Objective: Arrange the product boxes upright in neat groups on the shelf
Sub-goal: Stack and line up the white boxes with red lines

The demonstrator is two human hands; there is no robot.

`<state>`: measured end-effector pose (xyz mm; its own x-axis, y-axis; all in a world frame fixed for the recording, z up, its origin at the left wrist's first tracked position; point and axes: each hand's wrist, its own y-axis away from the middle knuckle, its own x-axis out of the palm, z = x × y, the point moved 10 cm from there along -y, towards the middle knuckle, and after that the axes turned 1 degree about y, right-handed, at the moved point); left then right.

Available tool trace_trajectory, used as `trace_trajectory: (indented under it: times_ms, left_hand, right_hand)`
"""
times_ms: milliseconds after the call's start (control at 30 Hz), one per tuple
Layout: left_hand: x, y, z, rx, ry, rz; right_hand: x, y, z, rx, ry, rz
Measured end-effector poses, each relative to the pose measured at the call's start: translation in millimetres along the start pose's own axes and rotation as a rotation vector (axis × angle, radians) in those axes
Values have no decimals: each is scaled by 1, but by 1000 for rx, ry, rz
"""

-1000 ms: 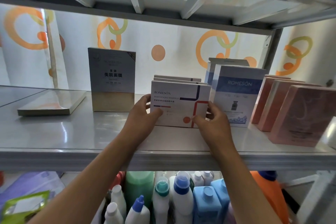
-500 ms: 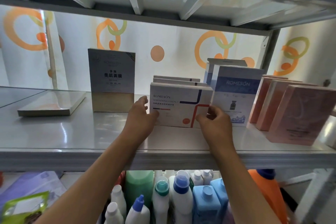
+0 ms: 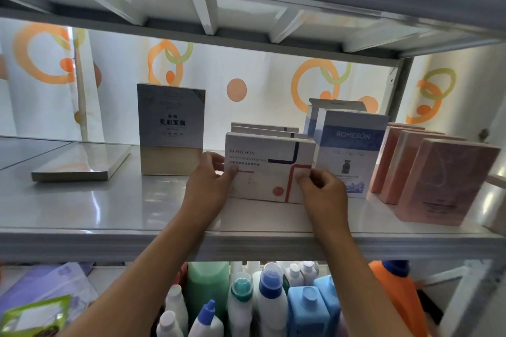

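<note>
A: Entry, shelf level. Far left on the grey shelf (image 3: 115,208)?

B: One flat box (image 3: 82,163) lying on its face, apart from the rest. Right of it, a grey-and-gold mask box (image 3: 172,128) stands upright, alone.

A: Left hand?

B: Left hand (image 3: 209,182) is at the left end of the front white ROMESON box (image 3: 269,169). Fingers curl round that edge, thumb pressing on the front face. It grips the box.

A: Box position?

B: Upright on its long side, mid-shelf, front of a row; two more white boxes (image 3: 262,130) of the same kind stand directly behind it, only their top edges showing.

A: Right hand?

B: Right hand (image 3: 324,191) is at the lower right corner of the same box. Fingers are tucked in, fingertips pinching at the corner near the red line. Whether they also touch the neighbour, cannot tell.

A: The neighbour?

B: A taller blue-and-white ROMESON box (image 3: 353,150), upright, just beside the white box's right end; a second blue box (image 3: 336,107) behind it. Further right, four pink boxes (image 3: 443,183) stand upright in a staggered row.

A: Below?

B: Detergent bottles (image 3: 271,301) on the lower level, white, green, blue, one orange.
</note>
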<state>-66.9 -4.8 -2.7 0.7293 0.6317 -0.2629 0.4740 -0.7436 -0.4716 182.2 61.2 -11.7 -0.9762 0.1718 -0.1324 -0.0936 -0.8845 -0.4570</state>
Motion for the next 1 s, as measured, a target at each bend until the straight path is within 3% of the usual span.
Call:
trace_trajectory:
  times_ms: [1000]
  left_hand:
    - [1,-3,4,7,-43,-16]
  right_hand:
    - [-4,1,-3,-22,23,-46]
